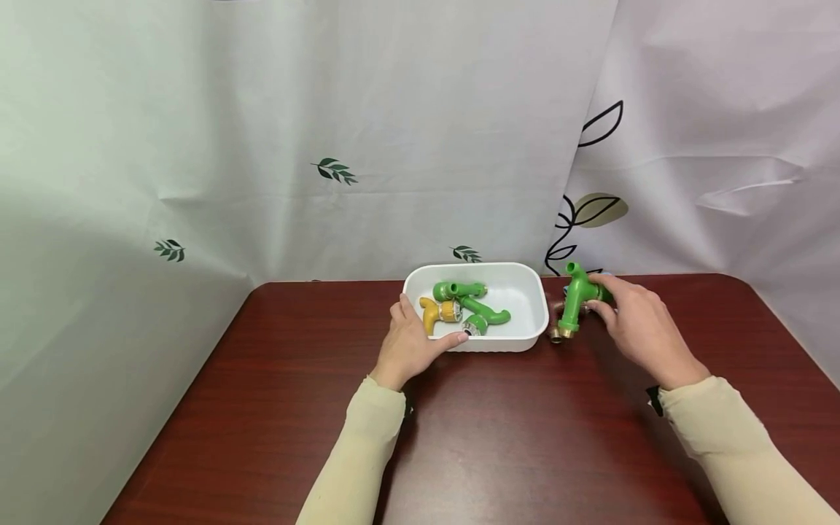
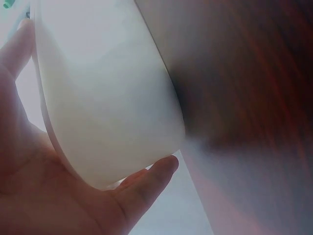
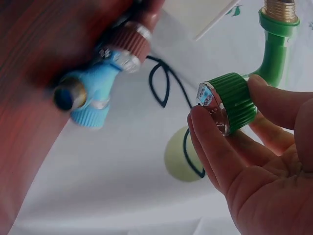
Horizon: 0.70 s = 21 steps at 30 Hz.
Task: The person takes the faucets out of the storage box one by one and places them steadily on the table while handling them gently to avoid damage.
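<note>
My left hand (image 1: 407,346) holds the near left corner of a white plastic tray (image 1: 525,292), its thumb on the front rim and its fingers round the left side. Inside the tray lie a yellow tap (image 1: 430,313), a green tap (image 1: 469,289) at the back and another green tap (image 1: 488,315) in front. Right of the tray, my right hand (image 1: 639,321) pinches a green tap (image 1: 577,295) by its ribbed round knob (image 3: 237,100), with the brass-threaded end pointing down. The held tap is raised above the table.
A red-brown tap (image 1: 555,329) lies close to the tray's right side, partly behind the held tap. Beside it is a light blue tap (image 3: 98,88), mostly hidden from the head view. A patterned white cloth (image 1: 394,146) hangs behind the dark red table (image 1: 499,437).
</note>
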Motion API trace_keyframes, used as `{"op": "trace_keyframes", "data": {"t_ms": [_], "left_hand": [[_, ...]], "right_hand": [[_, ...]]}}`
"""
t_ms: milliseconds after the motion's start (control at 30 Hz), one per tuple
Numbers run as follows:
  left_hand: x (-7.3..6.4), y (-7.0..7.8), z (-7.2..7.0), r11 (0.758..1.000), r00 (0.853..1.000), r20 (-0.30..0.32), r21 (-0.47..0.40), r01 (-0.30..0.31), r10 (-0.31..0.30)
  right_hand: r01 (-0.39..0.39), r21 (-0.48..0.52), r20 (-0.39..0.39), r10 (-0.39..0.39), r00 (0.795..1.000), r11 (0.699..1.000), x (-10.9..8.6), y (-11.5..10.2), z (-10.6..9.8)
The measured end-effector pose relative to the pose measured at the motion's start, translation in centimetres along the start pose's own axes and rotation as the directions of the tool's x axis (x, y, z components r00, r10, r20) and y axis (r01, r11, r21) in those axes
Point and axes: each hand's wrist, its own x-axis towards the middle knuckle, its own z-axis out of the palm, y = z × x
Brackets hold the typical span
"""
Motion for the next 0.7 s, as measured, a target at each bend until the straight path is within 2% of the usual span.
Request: {"op": "trace_keyframes", "data": {"t_ms": [700], "left_hand": [[0.0, 0.1, 0.0, 1.000, 1.000, -0.004, 0.007, 0.009, -0.008]], "right_hand": [[0.009, -0.067, 0.044, -0.006, 0.999, 0.998, -1.0, 4.4, -1.3]]}}
